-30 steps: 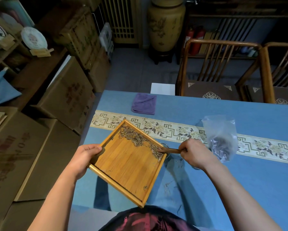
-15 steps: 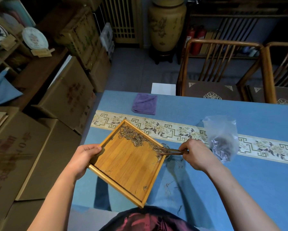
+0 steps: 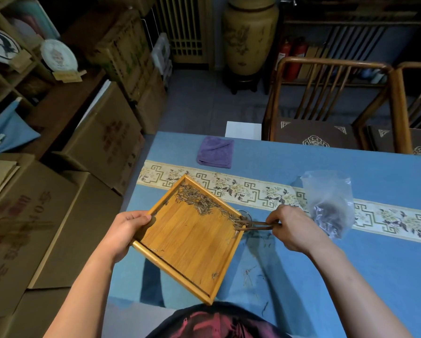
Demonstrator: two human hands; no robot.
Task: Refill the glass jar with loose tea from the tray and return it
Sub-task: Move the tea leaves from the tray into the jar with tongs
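Glass jar (image 3: 245,212): rim only visible, under tray's right corner.
Square bamboo tray (image 3: 192,242): tilted, left hand (image 3: 126,230) gripping.
Right hand (image 3: 293,228): closed on thin brown scraper (image 3: 255,225).
Change: loose tea (image 3: 204,203) pile thinner at corner; refill progressing.

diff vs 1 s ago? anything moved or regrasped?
Little. The right hand has eased the wooden tool slightly along the tray's right corner, raking the loose tea toward the glass jar rim just beyond it. No grasp changed: the left hand still tilts the tray by its left corner. Plastic bag and purple cloth unmoved.
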